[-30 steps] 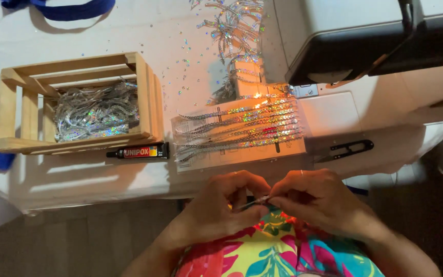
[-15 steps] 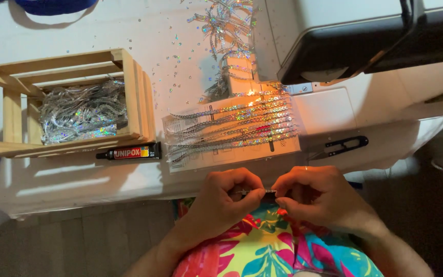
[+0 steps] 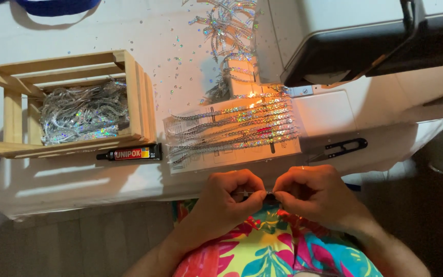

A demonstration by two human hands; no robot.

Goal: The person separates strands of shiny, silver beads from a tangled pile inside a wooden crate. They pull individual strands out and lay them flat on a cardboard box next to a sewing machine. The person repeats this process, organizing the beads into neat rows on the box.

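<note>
Several sequin strands (image 3: 234,128) already lie side by side on the paper sheet (image 3: 232,154), and the wooden crate (image 3: 67,105) left of the sheet holds many more. I judge the work is partly done. Below the sheet, at the table edge, the left hand (image 3: 229,197) and right hand (image 3: 311,195) are closed, fingertips together, pinching one small thin piece (image 3: 257,193); what it is I cannot tell.

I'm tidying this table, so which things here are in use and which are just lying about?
In use:
left hand and right hand, pinching a small thin piece
sequin strands on paper

Lying about:
wooden crate of silver trim
glue tube
thread snips
</note>
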